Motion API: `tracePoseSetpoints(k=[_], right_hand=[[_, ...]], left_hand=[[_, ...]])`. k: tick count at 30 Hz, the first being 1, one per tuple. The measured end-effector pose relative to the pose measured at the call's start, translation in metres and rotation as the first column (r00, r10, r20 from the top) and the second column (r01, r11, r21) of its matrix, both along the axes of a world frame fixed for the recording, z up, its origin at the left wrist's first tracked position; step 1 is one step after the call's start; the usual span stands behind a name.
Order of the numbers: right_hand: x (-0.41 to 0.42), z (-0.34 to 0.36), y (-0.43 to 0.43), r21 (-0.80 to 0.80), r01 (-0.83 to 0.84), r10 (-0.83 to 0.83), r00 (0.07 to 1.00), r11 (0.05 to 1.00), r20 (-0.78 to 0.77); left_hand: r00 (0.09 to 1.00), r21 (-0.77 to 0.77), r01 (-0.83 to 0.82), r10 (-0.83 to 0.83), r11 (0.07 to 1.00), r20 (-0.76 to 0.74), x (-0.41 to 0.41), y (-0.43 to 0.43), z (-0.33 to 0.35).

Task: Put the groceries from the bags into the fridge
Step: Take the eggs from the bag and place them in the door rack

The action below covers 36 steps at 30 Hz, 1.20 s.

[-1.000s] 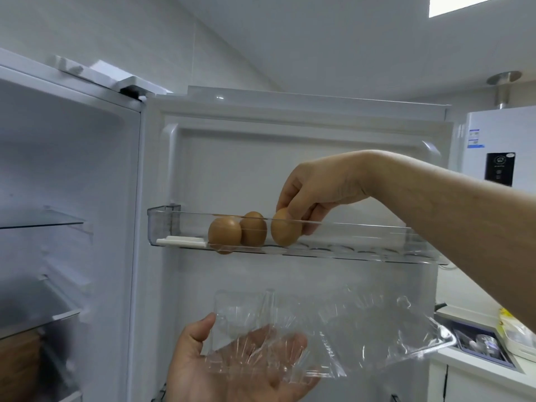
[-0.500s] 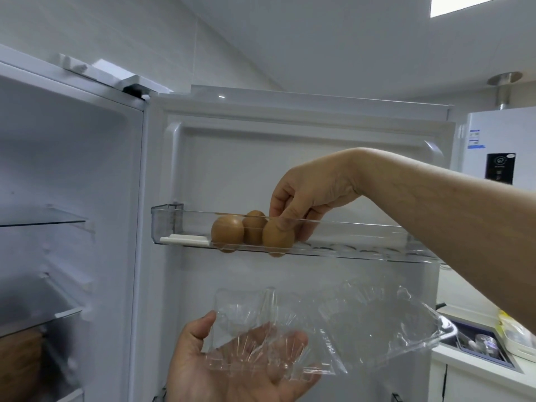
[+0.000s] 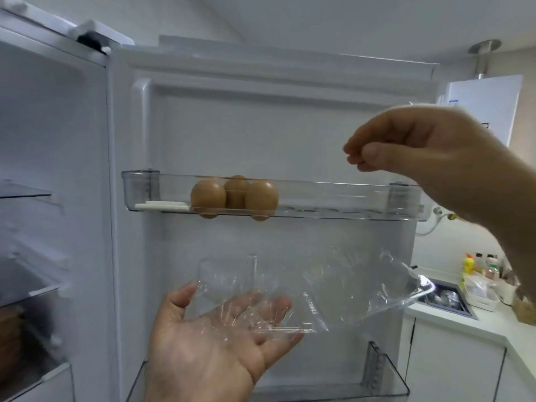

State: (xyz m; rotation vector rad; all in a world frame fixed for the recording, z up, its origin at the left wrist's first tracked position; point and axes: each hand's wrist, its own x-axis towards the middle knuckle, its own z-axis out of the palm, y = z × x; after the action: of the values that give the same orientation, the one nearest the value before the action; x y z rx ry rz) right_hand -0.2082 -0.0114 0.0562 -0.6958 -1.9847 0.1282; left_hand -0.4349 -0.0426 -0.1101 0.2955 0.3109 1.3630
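Three brown eggs (image 3: 235, 196) sit side by side in the clear upper door shelf (image 3: 333, 198) of the open fridge door (image 3: 275, 126). My right hand (image 3: 420, 152) hovers up and to the right of the eggs, above the shelf, its fingers curled loosely together with nothing in them. My left hand (image 3: 211, 346) is palm up below the shelf and carries an opened clear plastic egg carton (image 3: 313, 288) with no eggs in its cups.
The fridge interior (image 3: 43, 198) with glass shelves is at the left. A second clear door bin (image 3: 388, 381) sits at the bottom. To the right, a white counter (image 3: 475, 320) holds a sink, bottles and a white container; a white boiler hangs on the wall.
My right hand set the third egg down in the door shelf beside the other two, let go of it and pulled back up and to the right.
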Motion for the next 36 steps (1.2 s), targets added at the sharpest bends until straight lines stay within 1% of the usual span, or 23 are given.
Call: tracePoseSetpoints(k=[1, 2, 3, 5, 6, 7, 9, 10, 11, 12, 13, 15, 17, 20, 21, 23, 25, 27, 28, 30, 34, 36], right_hand=[[0.013, -0.022, -0.01, 0.043, -0.045, 0.05, 0.992, 0.998, -0.114], [0.026, -0.045, -0.017, 0.058, -0.05, 0.062, 0.971, 0.997, -0.23], [0.037, -0.071, -0.021, 0.045, -0.016, 0.029, 0.946, 0.999, -0.322], [0.053, -0.121, -0.023, -0.068, 0.069, -0.093, 0.878, 0.995, -0.47], [0.056, -0.142, -0.023, -0.146, 0.085, -0.149, 0.839, 0.986, -0.523], [0.058, -0.159, -0.022, -0.234, 0.065, -0.186, 0.817, 0.97, -0.546], [0.054, -0.178, -0.023, -0.434, -0.079, -0.213, 0.782, 0.897, -0.585], [0.052, -0.184, -0.023, -0.511, -0.172, -0.223, 0.752, 0.842, -0.62], [0.051, -0.189, -0.025, -0.555, -0.252, -0.228, 0.722, 0.793, -0.653], [0.048, -0.191, -0.028, -0.572, -0.32, -0.235, 0.683, 0.755, -0.692], [0.046, -0.192, -0.032, -0.555, -0.388, -0.204, 0.655, 0.736, -0.728], [0.046, -0.194, -0.039, -0.491, -0.472, -0.151, 0.589, 0.732, -0.794], [0.046, -0.19, -0.043, -0.47, -0.444, -0.157, 0.578, 0.763, -0.801], [0.05, -0.188, -0.052, -0.488, -0.367, -0.238, 0.55, 0.792, -0.801], [0.051, -0.191, -0.056, -0.465, -0.338, -0.21, 0.577, 0.818, -0.789], [0.051, -0.201, -0.07, -0.439, -0.242, -0.151, 0.709, 0.865, -0.689], [0.056, -0.216, -0.083, -0.478, -0.099, -0.215, 0.801, 0.873, -0.559], [0.062, -0.225, -0.088, -0.496, 0.032, -0.293, 0.839, 0.868, -0.458], [0.067, -0.229, -0.091, -0.483, 0.064, -0.303, 0.848, 0.873, -0.436], [0.079, -0.234, -0.096, -0.469, 0.108, -0.337, 0.835, 0.876, -0.436], [0.119, -0.24, -0.108, -0.453, 0.272, -0.458, 0.806, 0.849, -0.375], [0.14, -0.242, -0.114, -0.446, 0.34, -0.509, 0.791, 0.828, -0.341]], left_hand=[[1.0, -0.012, -0.003, 0.004, 1.0, 0.02, -0.002, -0.001, 0.001], [0.999, 0.004, 0.004, -0.004, 1.0, 0.035, -0.001, -0.001, 0.001], [0.999, 0.024, 0.014, -0.014, 1.0, 0.033, -0.001, -0.001, -0.002], [0.998, 0.056, 0.056, -0.058, 0.997, 0.037, 0.0, 0.001, -0.01], [0.998, 0.052, 0.067, -0.068, 0.996, 0.019, 0.002, 0.003, -0.013], [0.997, 0.052, 0.082, -0.082, 0.995, -0.003, 0.005, 0.003, -0.016], [0.994, 0.028, 0.106, -0.106, 0.994, -0.028, 0.011, 0.001, -0.019], [0.992, 0.013, 0.119, -0.118, 0.993, -0.034, 0.014, 0.001, -0.021], [0.991, 0.002, 0.131, -0.13, 0.991, -0.032, 0.017, 0.0, -0.021], [0.99, -0.012, 0.137, -0.137, 0.991, -0.035, 0.021, -0.001, -0.021], [0.989, -0.02, 0.144, -0.144, 0.989, -0.028, 0.025, -0.002, -0.021], [0.984, -0.039, 0.173, -0.174, 0.984, -0.027, 0.034, -0.006, -0.019], [0.973, -0.061, 0.226, -0.228, 0.972, -0.025, 0.045, -0.012, -0.018], [0.928, -0.074, 0.368, -0.371, 0.927, -0.025, 0.061, -0.017, -0.023], [0.911, -0.081, 0.406, -0.411, 0.91, -0.045, 0.067, -0.017, -0.026], [0.865, -0.076, 0.486, -0.491, 0.871, -0.102, 0.08, -0.017, -0.035], [0.819, -0.051, 0.55, -0.55, 0.834, -0.164, 0.095, -0.016, -0.043], [0.805, -0.04, 0.566, -0.563, 0.823, -0.188, 0.111, -0.015, -0.051], [0.803, -0.027, 0.571, -0.566, 0.82, -0.187, 0.12, -0.015, -0.053], [0.793, -0.012, 0.585, -0.575, 0.811, -0.202, 0.14, -0.014, -0.055], [0.733, -0.051, 0.601, -0.576, 0.798, -0.362, 0.18, -0.01, -0.059], [0.714, -0.04, 0.602, -0.56, 0.797, -0.421, 0.205, -0.01, -0.062]])
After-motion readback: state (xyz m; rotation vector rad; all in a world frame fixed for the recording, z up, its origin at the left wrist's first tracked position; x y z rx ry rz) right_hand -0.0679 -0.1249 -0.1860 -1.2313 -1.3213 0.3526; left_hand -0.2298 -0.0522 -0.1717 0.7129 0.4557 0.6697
